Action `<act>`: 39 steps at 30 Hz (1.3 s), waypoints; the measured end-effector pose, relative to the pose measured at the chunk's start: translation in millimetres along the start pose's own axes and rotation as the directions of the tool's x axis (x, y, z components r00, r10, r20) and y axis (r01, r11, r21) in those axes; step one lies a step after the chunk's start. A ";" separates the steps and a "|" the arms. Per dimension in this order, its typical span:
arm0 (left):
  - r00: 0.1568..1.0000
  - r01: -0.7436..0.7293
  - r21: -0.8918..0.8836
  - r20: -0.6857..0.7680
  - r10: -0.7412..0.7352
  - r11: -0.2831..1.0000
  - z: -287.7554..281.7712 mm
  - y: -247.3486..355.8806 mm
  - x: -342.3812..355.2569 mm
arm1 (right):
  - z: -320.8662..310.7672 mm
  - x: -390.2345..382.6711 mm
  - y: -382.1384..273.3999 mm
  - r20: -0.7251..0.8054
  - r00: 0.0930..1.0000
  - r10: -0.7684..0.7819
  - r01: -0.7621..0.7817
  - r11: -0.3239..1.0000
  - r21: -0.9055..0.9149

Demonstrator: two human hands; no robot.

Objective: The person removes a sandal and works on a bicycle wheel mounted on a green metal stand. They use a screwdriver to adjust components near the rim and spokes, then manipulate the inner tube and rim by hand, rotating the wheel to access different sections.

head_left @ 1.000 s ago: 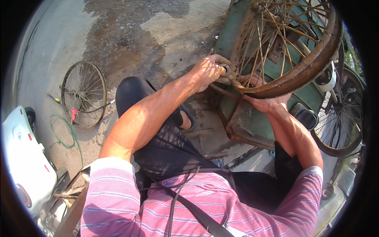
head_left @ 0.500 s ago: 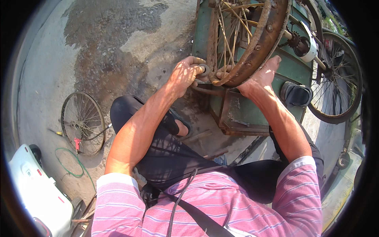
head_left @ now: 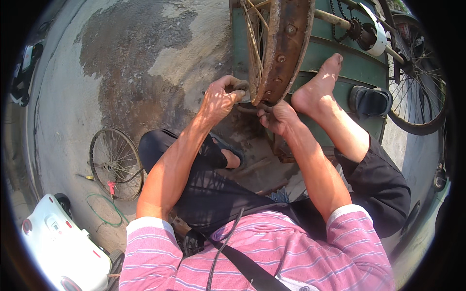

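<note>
A rusty spoked wheel rim (head_left: 284,53) stands edge-on over a green metal box (head_left: 315,48). My left hand (head_left: 224,98) pinches a small round grey-brown piece (head_left: 241,86) just left of the rim; I cannot make out what it is. My right hand (head_left: 275,116) is closed at the lower end of the rim, fingers curled at it, partly shaded. My bare foot (head_left: 318,89) rests on the green box beside a dark sandal (head_left: 369,102).
An axle with chain and sprocket (head_left: 356,29) lies upper right, near another bicycle wheel (head_left: 412,121). A loose wheel (head_left: 115,189), red-handled tool (head_left: 111,186) and green hose (head_left: 97,218) lie left on the concrete (head_left: 68,111). A white scooter (head_left: 63,242) is lower left.
The view has shifted, and the rim now appears more upright and edge-on. My right hand and forearm have moved left and below the rim, with the bare foot more exposed. Both hands still grip.
</note>
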State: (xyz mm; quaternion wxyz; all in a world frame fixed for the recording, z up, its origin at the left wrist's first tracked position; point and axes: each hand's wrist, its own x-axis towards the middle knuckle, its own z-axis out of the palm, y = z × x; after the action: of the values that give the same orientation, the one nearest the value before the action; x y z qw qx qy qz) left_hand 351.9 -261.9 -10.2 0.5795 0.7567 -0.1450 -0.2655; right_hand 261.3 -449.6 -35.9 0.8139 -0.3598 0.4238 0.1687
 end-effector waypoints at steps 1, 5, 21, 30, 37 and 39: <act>0.999 -0.050 -0.058 -0.010 0.049 0.997 3.4 -1.0 0.6 | -1.4 1.6 0.5 0.062 0.998 0.030 -0.034 0.997 0.062; 0.965 -0.262 0.045 -0.017 0.263 0.964 5.9 -31.6 11.4 | 1.9 10.4 8.9 0.252 0.968 -0.011 -0.066 0.953 0.295; 0.965 -0.246 0.338 -0.005 0.263 0.909 16.0 -33.0 26.6 | 2.5 39.7 26.2 0.285 0.958 -0.043 -0.075 0.917 0.392; 0.997 0.020 0.013 0.078 -0.021 1.000 16.8 -5.7 19.9 | 3.6 42.1 25.3 0.241 0.969 -0.045 -0.056 0.917 0.394; 0.994 0.060 -0.118 0.099 -0.049 0.991 14.4 -5.7 20.2 | 3.7 37.1 22.4 0.206 0.978 -0.040 -0.039 0.930 0.365; 0.993 0.070 -0.167 0.100 -0.054 0.983 11.6 -7.3 18.6 | 4.7 34.6 21.2 0.193 0.980 -0.041 -0.034 0.930 0.366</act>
State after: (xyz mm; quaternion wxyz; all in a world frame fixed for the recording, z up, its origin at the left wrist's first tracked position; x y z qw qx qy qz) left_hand 359.8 -278.9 -23.7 0.6260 0.6950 -0.1257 -0.3307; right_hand 271.9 -432.8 -71.5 0.9051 -0.1835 0.3645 0.1199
